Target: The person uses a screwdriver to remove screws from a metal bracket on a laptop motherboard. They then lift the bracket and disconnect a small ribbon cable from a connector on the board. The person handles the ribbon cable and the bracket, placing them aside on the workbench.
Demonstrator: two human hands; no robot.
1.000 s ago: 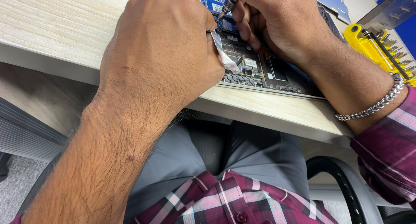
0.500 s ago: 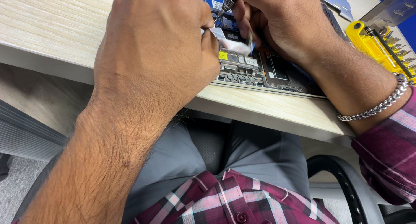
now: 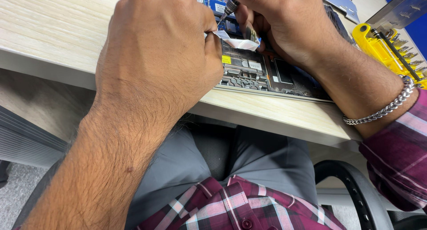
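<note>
1. While the left hand (image 3: 155,65) covers much of the opened laptop (image 3: 267,74), a yellow bit holder (image 3: 387,49) with a row of screwdriver bits lies just beyond the laptop on the table (image 3: 53,25).
2. Left fingers pinch a thin white strip (image 3: 235,42), bent over the laptop's dark circuit board.
3. The right hand (image 3: 284,20) is closed around a small screwdriver (image 3: 229,7), tip down at the board beside the strip.

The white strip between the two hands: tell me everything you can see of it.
The white strip looks like thin, flexible, paper-like material, bent into a shallow fold. It hangs just above the opened device at the desk's edge. The left hand pinches one end; the other end reaches the right hand, whose screwdriver tip points down beside it.
</note>
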